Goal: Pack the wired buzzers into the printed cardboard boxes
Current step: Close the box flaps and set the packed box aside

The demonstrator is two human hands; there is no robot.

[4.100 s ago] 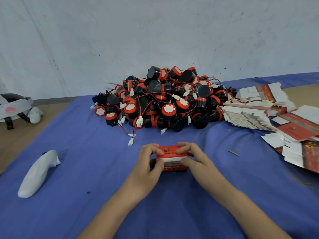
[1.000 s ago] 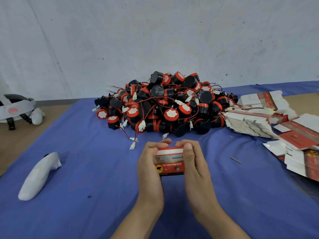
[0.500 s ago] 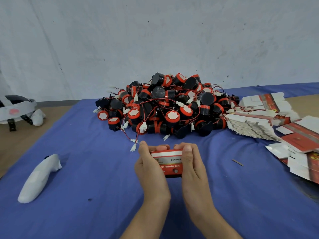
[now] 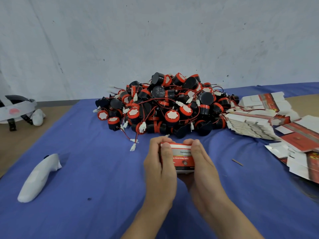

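Both hands, left hand point(image 4: 159, 167) and right hand point(image 4: 201, 167), grip the box point(image 4: 183, 156) with curled fingers; thumbs should press the flap flush, evenly.

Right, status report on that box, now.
Left grip and right grip both curled round the printed box. Buzzer pile just beyond it. Loose white connector left of the grips, not touching.
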